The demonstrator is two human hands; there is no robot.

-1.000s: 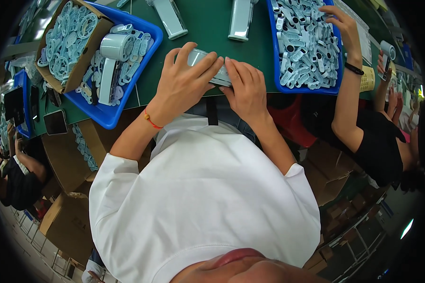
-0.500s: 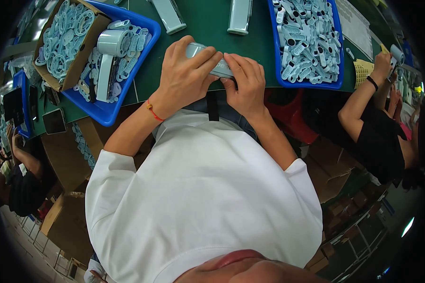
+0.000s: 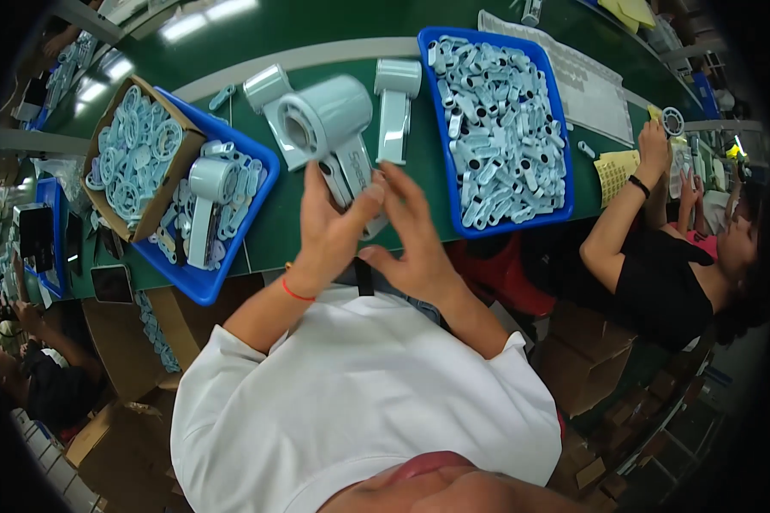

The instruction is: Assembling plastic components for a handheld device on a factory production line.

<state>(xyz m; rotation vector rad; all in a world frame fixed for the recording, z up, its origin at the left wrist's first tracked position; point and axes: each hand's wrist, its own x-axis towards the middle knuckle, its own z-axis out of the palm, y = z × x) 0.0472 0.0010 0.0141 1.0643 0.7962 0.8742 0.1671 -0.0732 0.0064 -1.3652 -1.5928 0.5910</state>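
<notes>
A light-blue plastic housing, shaped like a small hair dryer with a round hollow head and flat handle, is held above the green table. My left hand is closed round its handle, the thumb lying across the front. Beside the handle's lower end, my right hand has its fingers and thumb spread; the fingertips are at the handle's right edge, and whether they touch it is unclear. Partly behind the held piece lies a similar housing. Another matching housing lies to its right.
A blue tray of small light-blue parts stands on the right. Another blue tray at left bears ring parts in a cardboard box and another housing. A phone lies near the left edge. A co-worker sits at right.
The view has shifted, showing more of the table. The housing has turned so its round head points up and away. My right hand's fingers have spread; the left keeps hold.
</notes>
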